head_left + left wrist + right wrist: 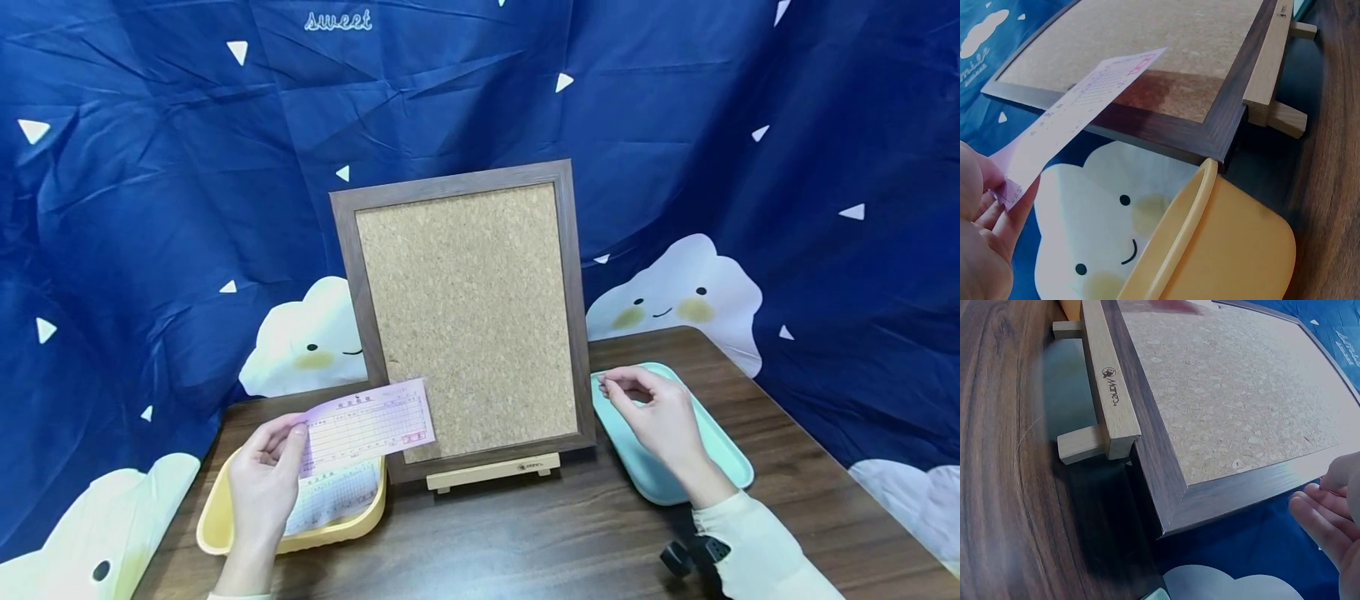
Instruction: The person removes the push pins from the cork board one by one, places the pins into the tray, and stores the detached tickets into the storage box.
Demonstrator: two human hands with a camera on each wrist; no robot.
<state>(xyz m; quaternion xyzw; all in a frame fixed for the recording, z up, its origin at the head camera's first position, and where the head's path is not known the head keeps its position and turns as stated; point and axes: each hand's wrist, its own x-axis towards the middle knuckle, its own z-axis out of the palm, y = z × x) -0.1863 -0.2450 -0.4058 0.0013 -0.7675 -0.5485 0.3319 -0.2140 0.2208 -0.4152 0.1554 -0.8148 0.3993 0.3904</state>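
Note:
My left hand [264,479] pinches a pink printed paper form [367,425] by its left end. The form is held above the yellow bin [352,527], and its right end overlaps the lower left corner of the corkboard [468,308] in the head view. In the left wrist view the form [1079,109] tilts up toward the board. Over the turquoise tray [723,454], my right hand [660,417] has thumb and forefinger together on a tiny pin-like object [602,380], too small to identify surely. The right wrist view shows those fingers [1319,519] beside the board's frame.
The dark-framed board leans on a light wooden stand [495,473] on the brown table [495,542]. More printed forms [333,498] lie in the yellow bin. Behind hangs a blue cloth [450,92] with white clouds. A black device [693,557] sits by the right wrist.

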